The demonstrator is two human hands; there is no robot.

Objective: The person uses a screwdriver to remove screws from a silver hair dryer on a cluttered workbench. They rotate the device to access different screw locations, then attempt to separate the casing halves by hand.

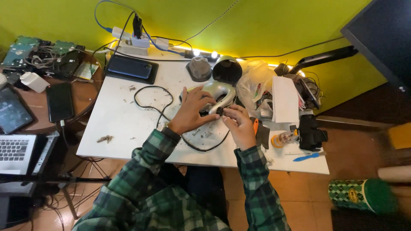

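Note:
A silver, curved appliance body (219,95) lies on the white table (124,128), with a black cord (150,96) looping off to the left. My left hand (191,112) rests over the silver body, its fingers spread on top. Just right of it, my right hand (238,124) pinches a small black part at the body's lower edge. Both sleeves are green plaid. A black dome-shaped part (227,69) and a grey cap (200,68) sit just behind the silver body.
A clear plastic bag (256,81), white papers (285,99), a black tool (311,133), a yellow tape roll (280,140) and a blue tool (306,157) crowd the right side. A dark tablet (130,68) and power strip (132,42) sit at the back. Phones and a laptop (15,152) lie left.

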